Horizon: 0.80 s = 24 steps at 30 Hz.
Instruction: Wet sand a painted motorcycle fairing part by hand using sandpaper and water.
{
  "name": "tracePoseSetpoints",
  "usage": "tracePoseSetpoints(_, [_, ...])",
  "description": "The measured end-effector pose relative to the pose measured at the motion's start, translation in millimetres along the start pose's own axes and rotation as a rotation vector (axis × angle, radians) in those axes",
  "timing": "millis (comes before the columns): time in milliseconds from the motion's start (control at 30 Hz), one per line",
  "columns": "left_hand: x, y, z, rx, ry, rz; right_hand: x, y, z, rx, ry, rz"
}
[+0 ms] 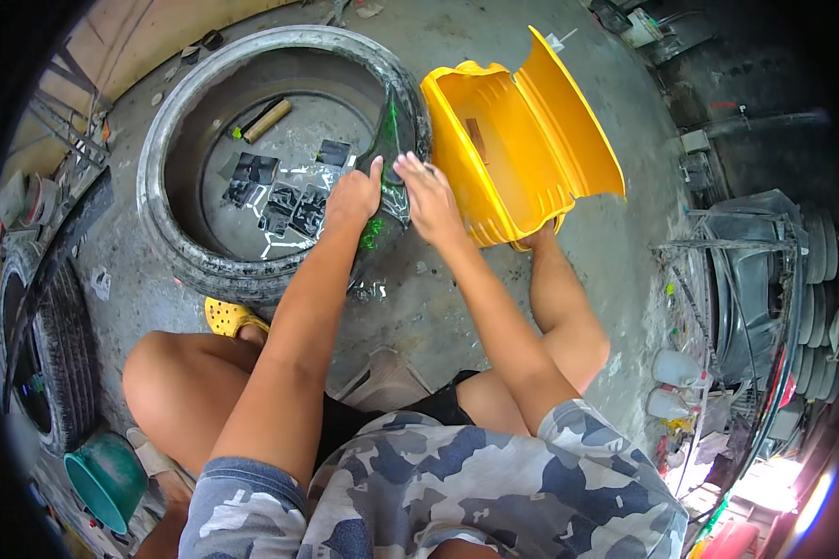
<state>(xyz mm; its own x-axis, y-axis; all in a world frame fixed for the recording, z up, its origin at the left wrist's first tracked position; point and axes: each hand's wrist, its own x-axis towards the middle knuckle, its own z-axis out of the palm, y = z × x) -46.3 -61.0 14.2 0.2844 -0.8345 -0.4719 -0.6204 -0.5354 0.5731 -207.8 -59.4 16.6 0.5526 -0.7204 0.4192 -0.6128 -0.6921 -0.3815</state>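
Note:
A dark, thin curved panel (382,136) with bright green marks lies across the right rim of a tire (172,233) that rests flat on the floor. My left hand (352,197) is closed on the panel's near left edge, thumb pointing up. My right hand (429,199) lies against its right side with the fingers stretched out. Inside the tire are several black cut pieces (254,171), white scraps and a tan stick-like roll (268,121). Part of the panel is hidden behind my hands.
A yellow plastic shell (494,200) stands open just right of the tire, a reddish-brown strip inside. Another tire (61,349) leans at the far left, above a green bucket (107,484). Jugs (676,368) and stacked dark parts line the right side. My knees flank the work.

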Motion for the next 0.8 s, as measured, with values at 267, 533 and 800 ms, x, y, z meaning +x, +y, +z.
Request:
tracePoseSetpoints(267, [-1,-1,-2,0.007,0.009,-0.005,-24,-8,-18,-0.036,-0.057,-0.158])
tracePoseSetpoints(533, [5,-7,4,0.003,0.049,0.008,-57,-28,-18,-0.083,-0.108,-0.196])
tracePoseSetpoints(800, [9,-12,2,-0.055,0.019,-0.031,-37,-30,-9,-0.293,-0.138,-0.28])
